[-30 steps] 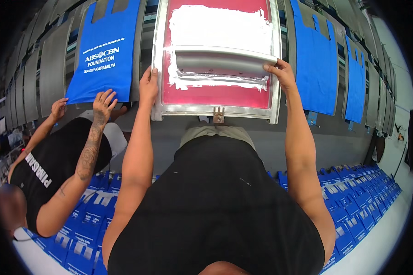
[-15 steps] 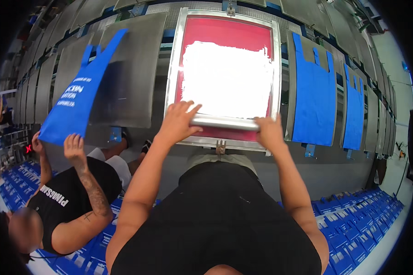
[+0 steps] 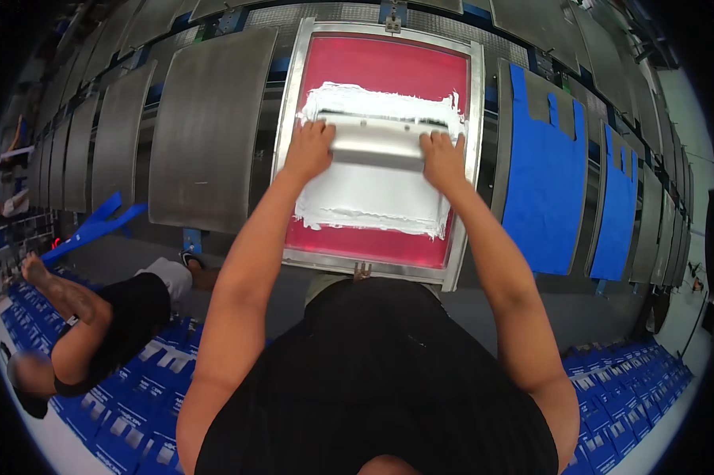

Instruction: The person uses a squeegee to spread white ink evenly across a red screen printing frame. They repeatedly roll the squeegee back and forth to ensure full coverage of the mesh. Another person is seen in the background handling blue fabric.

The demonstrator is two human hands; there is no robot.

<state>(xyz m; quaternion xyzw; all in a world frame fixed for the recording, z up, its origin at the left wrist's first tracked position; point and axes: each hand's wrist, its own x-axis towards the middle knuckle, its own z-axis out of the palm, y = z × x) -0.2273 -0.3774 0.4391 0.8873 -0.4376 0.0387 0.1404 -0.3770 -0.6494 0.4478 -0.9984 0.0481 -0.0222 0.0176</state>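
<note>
A squeegee (image 3: pixel 377 138) with a pale metal handle lies crosswise on the screen printing frame (image 3: pixel 475 158). My left hand (image 3: pixel 310 150) grips its left end and my right hand (image 3: pixel 444 161) its right end, fingers curled over the top. White ink (image 3: pixel 369 194) covers the middle of the red mesh (image 3: pixel 384 59), with thick ridges beyond the squeegee and along the near side. The frame's silver border sits over a platen that it hides.
Grey metal platens (image 3: pixel 210 134) line up to the left. Blue bags (image 3: pixel 543 182) lie flat on platens to the right. At left, a co-worker (image 3: pixel 127 324) holds a blue bag (image 3: pixel 95 229). Rows of printed blue bags (image 3: pixel 626 396) cover the floor behind.
Both my hands have pushed the squeegee from the near edge to the far half of the mesh. The co-worker has carried the blue bag away from the platen, toward the floor.
</note>
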